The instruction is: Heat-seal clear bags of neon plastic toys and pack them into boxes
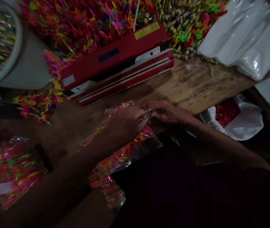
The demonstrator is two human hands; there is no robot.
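Observation:
A clear plastic bag (pixel 125 152) packed with small pink, orange, yellow and green plastic pieces lies at the table's near edge, partly under my left forearm. My left hand (pixel 129 120) is closed around its gathered upper end. The fingers of my right hand (pixel 167 111) pinch the crumpled clear film just to the right of it. My hands almost meet there, and the fingertips are partly hidden by film and shadow. Just beyond them stands a long red bag sealer (pixel 116 60) with a yellow label.
Behind the sealer is a heap of colourful plastic pieces (pixel 85 25). A white bucket (pixel 32 63) of small items stands at left, with another filled bag (pixel 16 174) below it. White plastic bags (pixel 241 34) lie at upper right; an open white sack (pixel 246 122) sits below the wooden table (pixel 196 85).

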